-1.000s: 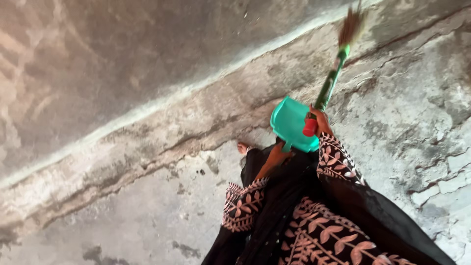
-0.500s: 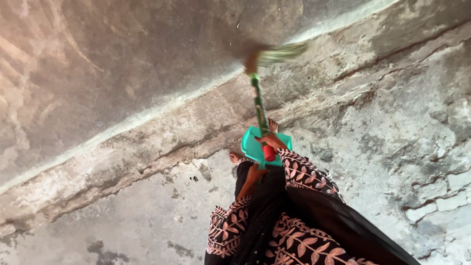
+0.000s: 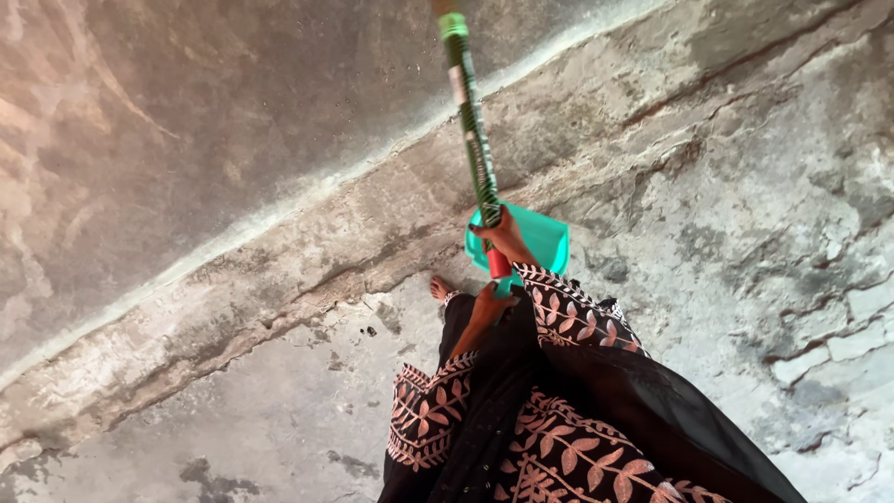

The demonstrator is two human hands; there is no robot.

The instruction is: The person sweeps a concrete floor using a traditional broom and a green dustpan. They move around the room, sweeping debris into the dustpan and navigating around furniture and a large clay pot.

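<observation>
The concrete floor (image 3: 745,186) takes up most of what I see, cracked and patchy, paler and rougher on the near side of the raised ledge (image 3: 307,251) that runs slantwise across it. Beyond the ledge the floor is darker and smoother, wide and bare. On my side of the ledge there is open concrete to either hand, with deep cracks and broken slabs off to the right.

My black dress (image 3: 577,410) with its pink leaf embroidery fills the lower middle, falling just short of the ledge, and one bare foot (image 3: 440,287) shows at its hem, right beside the ledge.

The broom (image 3: 470,130) has swung since half a second ago. Then its bristles lay on the ledge and showed whole; now the green shaft points steeply up and away across the ledge, and its head is cut off by the top edge of the view. A second ago it leaned the other way, off to the right.

The teal dustpan (image 3: 540,237) sits lower against the ledge than before, half hidden behind my hand, its open face turned up.

My right hand (image 3: 503,237) has its grip closed round the broom's red end, just on my side of the ledge. My left hand (image 3: 492,303) is below it, at the dustpan's handle, its grip closed there as far as I can see, though the fingers are mostly hidden by my sleeve and the pan.
</observation>
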